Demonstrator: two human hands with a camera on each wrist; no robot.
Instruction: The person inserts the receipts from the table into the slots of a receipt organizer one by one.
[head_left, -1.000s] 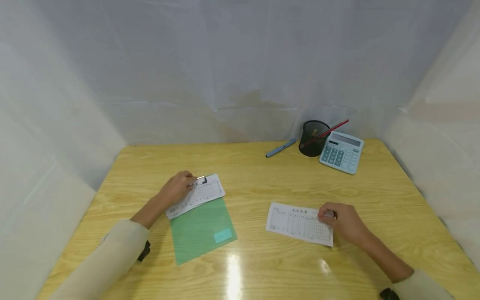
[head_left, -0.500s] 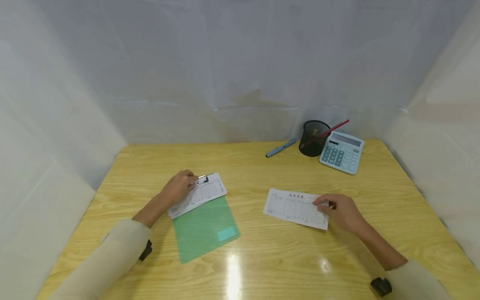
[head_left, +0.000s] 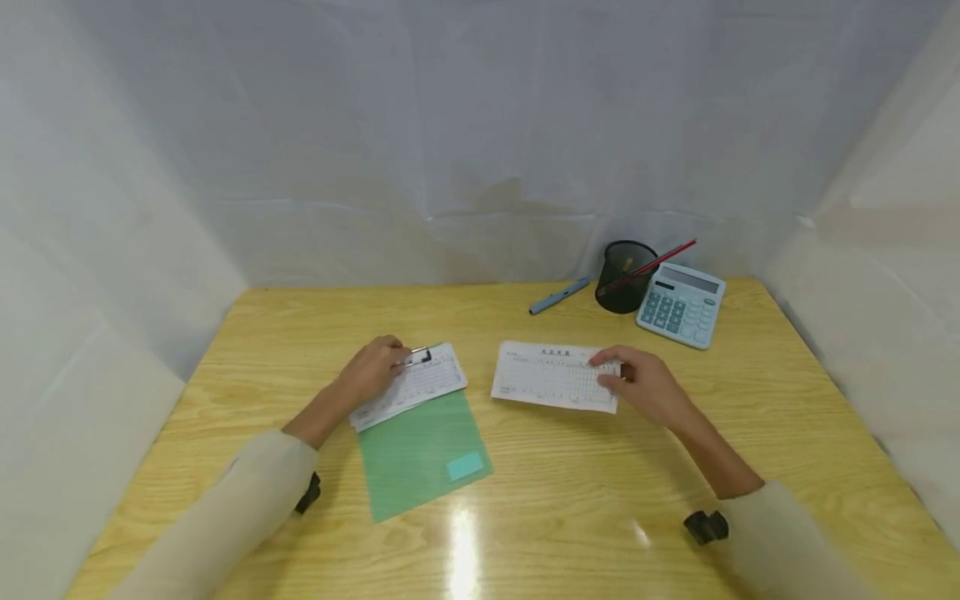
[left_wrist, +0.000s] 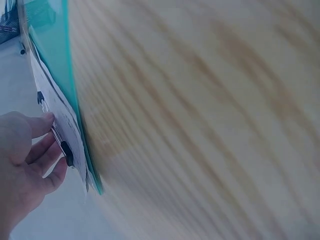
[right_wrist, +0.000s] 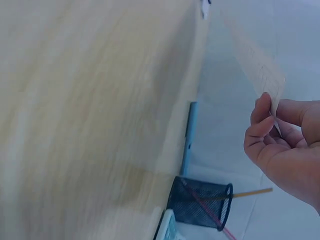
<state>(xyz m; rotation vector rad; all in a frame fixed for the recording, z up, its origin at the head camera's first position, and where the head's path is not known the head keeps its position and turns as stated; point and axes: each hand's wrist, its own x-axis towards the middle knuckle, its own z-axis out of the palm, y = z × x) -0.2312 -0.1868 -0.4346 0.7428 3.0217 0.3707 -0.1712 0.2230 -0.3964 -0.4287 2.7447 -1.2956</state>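
Observation:
A translucent green clipboard point(head_left: 420, 462) with a pale blue label lies left of centre on the table in the head view. Several printed paper forms point(head_left: 431, 383) lie across its far end. My left hand point(head_left: 371, 371) grips the wire clip point(head_left: 419, 357) there, with thumb and fingers on the clip point(left_wrist: 56, 131) in the left wrist view. My right hand point(head_left: 648, 387) pinches the right end of a single printed form point(head_left: 543, 379) between thumb and fingers. That form point(right_wrist: 260, 65) is raised above the tabletop, its free end toward the clipboard.
At the back right, a black mesh pen cup point(head_left: 618, 287) holds a red pencil point(head_left: 678, 248). A light blue calculator point(head_left: 682, 307) leans beside it, and a blue pen point(head_left: 559, 296) lies to its left. A pale curtain point(head_left: 465, 150) hangs behind the wooden table point(head_left: 570, 517).
My right hand has carried the form leftward and away from me, closer to the clipboard. The clipboard has shifted slightly right along with my left hand, which keeps its grip at the clip.

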